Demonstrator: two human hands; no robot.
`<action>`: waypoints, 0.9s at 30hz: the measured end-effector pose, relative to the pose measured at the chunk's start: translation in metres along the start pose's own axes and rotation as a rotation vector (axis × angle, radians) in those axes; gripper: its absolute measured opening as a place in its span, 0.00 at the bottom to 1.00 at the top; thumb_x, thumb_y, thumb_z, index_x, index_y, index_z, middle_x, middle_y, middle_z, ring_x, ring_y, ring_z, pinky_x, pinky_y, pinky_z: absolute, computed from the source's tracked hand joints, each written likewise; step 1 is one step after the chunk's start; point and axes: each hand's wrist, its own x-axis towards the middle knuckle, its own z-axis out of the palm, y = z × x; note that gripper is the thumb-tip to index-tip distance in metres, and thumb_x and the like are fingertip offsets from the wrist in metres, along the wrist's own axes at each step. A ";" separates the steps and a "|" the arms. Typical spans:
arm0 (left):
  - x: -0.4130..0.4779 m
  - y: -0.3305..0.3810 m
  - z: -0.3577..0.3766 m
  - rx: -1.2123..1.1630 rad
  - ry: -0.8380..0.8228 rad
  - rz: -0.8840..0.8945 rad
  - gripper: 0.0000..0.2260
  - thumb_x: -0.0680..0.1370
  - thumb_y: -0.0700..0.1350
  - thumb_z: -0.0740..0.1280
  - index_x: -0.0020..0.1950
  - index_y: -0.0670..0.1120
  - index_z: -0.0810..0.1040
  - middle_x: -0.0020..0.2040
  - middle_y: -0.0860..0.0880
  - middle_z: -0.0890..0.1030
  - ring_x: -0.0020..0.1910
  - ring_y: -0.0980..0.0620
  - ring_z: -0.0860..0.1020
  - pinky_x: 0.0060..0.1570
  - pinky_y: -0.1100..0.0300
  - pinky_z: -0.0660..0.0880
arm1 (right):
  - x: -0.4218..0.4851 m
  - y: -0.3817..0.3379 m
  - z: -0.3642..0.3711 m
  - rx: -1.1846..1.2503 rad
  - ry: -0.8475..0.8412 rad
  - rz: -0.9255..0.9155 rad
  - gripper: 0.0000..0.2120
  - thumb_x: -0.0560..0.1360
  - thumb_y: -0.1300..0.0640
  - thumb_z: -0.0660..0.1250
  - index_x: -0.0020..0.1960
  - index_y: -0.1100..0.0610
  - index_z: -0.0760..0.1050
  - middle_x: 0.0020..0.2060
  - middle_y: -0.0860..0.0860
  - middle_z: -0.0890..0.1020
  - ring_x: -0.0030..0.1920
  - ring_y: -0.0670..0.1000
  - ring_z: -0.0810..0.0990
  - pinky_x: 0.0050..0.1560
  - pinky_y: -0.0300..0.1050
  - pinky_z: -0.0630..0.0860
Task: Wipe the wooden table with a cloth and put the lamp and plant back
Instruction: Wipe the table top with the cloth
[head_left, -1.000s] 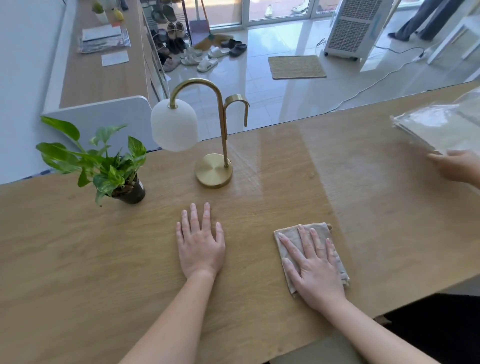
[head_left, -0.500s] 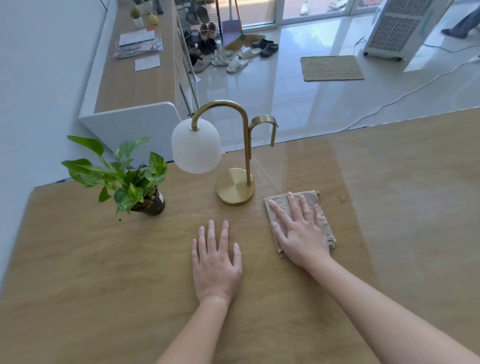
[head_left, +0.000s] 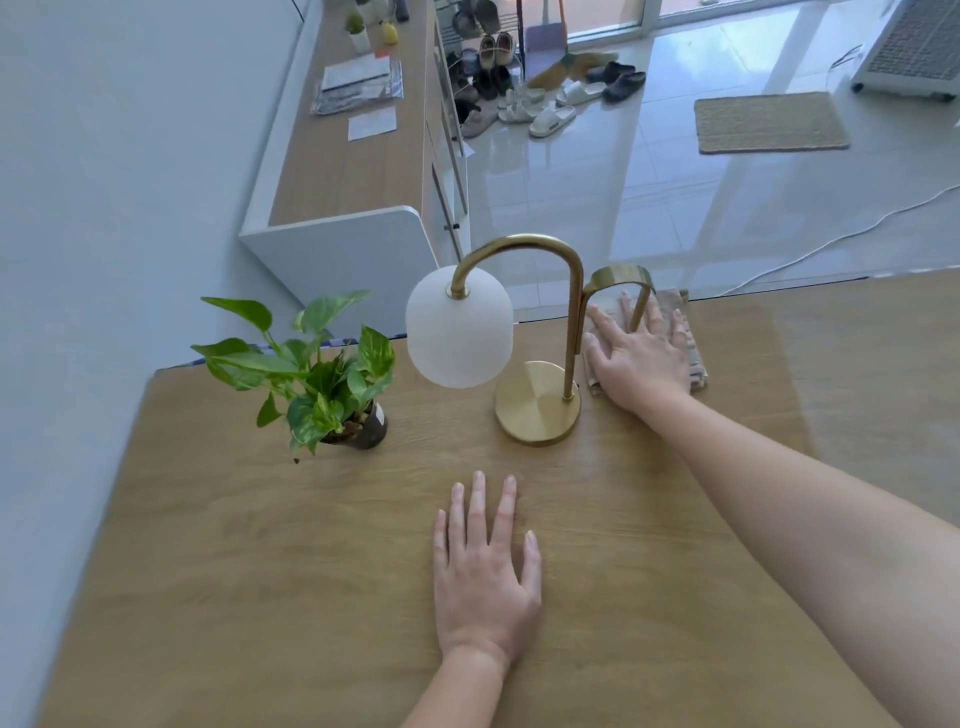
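Two bare hands are down on the light wooden table (head_left: 218, 597), seen from the head camera. Right hand (head_left: 641, 358), centre-right of the frame, presses flat with fingers spread on the folded beige cloth (head_left: 693, 364) near the table's far edge, just right of the brass lamp with its round frosted white shade (head_left: 537, 358). A brass hook on the lamp crosses in front of those fingers. Left hand (head_left: 483, 577), lower centre, lies palm down and splayed on bare wood, holding nothing. Left of the lamp, the small leafy green plant in a dark pot (head_left: 322, 379) stands upright. Beyond the table, upper frame, glossy tiled floor (head_left: 597, 197) with a woven doormat (head_left: 771, 122).
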 end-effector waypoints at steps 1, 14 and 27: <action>0.000 -0.001 0.000 0.007 0.003 -0.004 0.30 0.85 0.64 0.47 0.87 0.64 0.45 0.89 0.55 0.45 0.87 0.52 0.40 0.85 0.46 0.43 | 0.005 -0.003 -0.003 -0.003 -0.002 0.007 0.29 0.83 0.32 0.40 0.84 0.31 0.47 0.87 0.49 0.48 0.86 0.56 0.42 0.83 0.61 0.35; -0.006 -0.001 -0.008 0.040 0.017 -0.048 0.30 0.85 0.64 0.49 0.87 0.63 0.51 0.89 0.53 0.51 0.88 0.50 0.45 0.86 0.46 0.46 | -0.015 0.004 0.013 0.011 0.025 -0.031 0.28 0.84 0.32 0.39 0.83 0.30 0.40 0.87 0.49 0.44 0.86 0.54 0.38 0.83 0.60 0.32; -0.024 -0.031 -0.021 -0.108 -0.019 0.049 0.27 0.87 0.58 0.53 0.87 0.58 0.58 0.88 0.54 0.54 0.87 0.54 0.47 0.85 0.55 0.40 | -0.164 -0.004 0.053 0.036 0.018 0.087 0.28 0.84 0.32 0.37 0.83 0.29 0.37 0.86 0.46 0.39 0.85 0.52 0.34 0.83 0.60 0.32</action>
